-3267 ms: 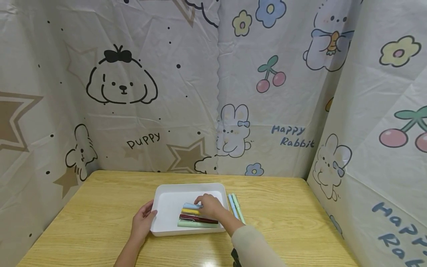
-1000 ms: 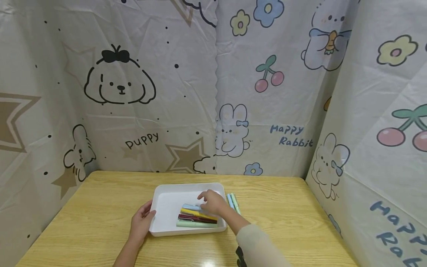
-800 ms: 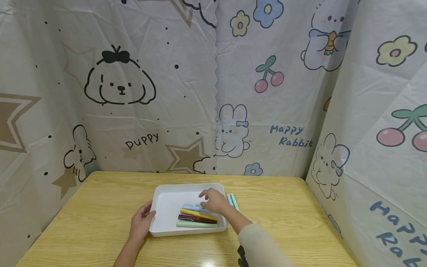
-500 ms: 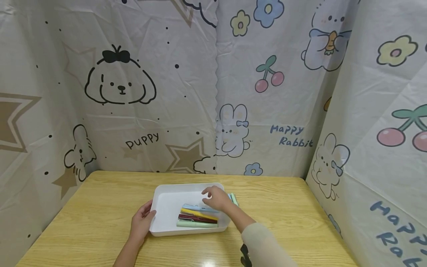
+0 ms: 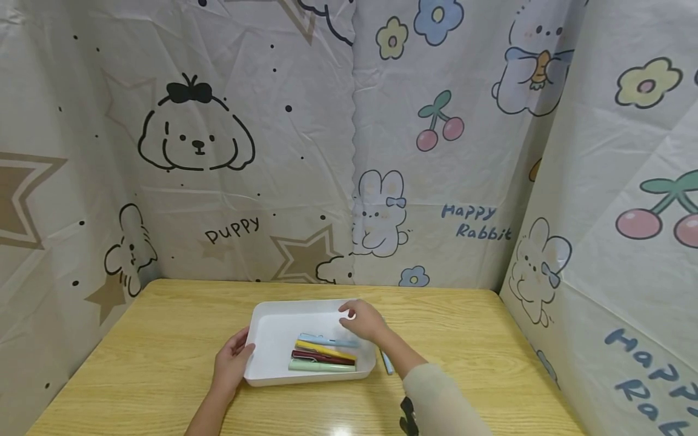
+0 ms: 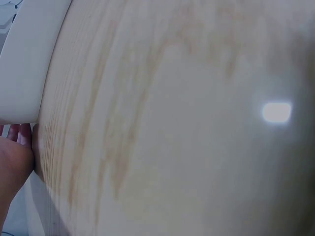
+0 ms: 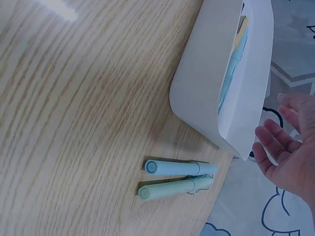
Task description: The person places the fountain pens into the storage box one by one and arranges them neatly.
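In the head view, the right hand [image 5: 365, 321] and its forearm cover most of what lies to the right of the white tray [image 5: 280, 324]: a short length of one blue pen shows past the wrist, and its green neighbour is hidden. The right wrist view shows both of these loose pens, the blue one [image 7: 174, 167] and the green one [image 7: 170, 189], side by side on the wooden table [image 5: 180, 345]. In that view the tray's wall hides part of its contents, and the right hand is cut off by the edge. The left wrist view catches only a bit of the left hand [image 5: 230, 362] and a corner of the tray; the fingers are partly behind it.

The right hand hangs over the tray's far right corner, its fingers loosely bent, apart and holding nothing. The left hand grips the tray's left wall, thumb at the rim; how its other fingers lie is hard to tell.

A pale sleeve [image 5: 442, 396] covers the right forearm, with a dark object [image 5: 408, 416], hard to make out, beneath it. A printed cloth [image 5: 305, 151] stands along the far, left and right sides.

Six pens are visible in all: two on the table and four lying in the tray, from far to near a light blue pen [image 5: 327, 341], a yellow pen [image 5: 325, 350], a dark red pen [image 5: 324, 358] and a light green pen [image 5: 320, 366].
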Demonstrator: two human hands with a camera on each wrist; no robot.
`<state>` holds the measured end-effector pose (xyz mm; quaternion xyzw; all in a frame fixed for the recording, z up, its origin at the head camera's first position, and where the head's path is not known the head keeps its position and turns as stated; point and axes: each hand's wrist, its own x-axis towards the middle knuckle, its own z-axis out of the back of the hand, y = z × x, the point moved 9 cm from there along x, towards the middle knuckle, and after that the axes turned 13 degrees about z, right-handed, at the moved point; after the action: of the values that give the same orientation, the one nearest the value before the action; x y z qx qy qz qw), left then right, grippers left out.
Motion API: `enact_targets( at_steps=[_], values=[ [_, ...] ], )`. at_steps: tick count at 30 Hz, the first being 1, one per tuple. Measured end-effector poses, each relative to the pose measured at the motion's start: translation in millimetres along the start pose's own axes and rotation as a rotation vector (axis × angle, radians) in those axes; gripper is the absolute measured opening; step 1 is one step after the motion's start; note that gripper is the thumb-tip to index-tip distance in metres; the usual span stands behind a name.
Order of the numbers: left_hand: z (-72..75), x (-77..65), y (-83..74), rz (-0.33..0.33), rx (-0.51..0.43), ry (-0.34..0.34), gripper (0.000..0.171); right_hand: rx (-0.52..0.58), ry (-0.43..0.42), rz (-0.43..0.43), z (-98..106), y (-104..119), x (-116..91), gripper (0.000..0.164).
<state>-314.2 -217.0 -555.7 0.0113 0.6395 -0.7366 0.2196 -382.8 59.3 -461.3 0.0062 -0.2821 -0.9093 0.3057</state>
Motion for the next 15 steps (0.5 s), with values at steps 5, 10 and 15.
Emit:
enact_targets(
  at_steps=[5, 10, 15],
  values=[
    [0.8, -1.8, -2.1, -0.004, -0.002, -0.006, 0.047, -0.009, -0.031, -0.013, 8, -6, -2, 0.028],
    [0.9, -1.0, -1.7, -0.001, 0.001, -0.001, 0.047, -0.017, -0.062, -0.028, 15, -14, -5, 0.029],
    [0.3, 1.4, 0.7, 0.002, 0.002, 0.001, 0.047, -0.016, -0.077, -0.061, 20, -24, -9, 0.029]
  ],
)
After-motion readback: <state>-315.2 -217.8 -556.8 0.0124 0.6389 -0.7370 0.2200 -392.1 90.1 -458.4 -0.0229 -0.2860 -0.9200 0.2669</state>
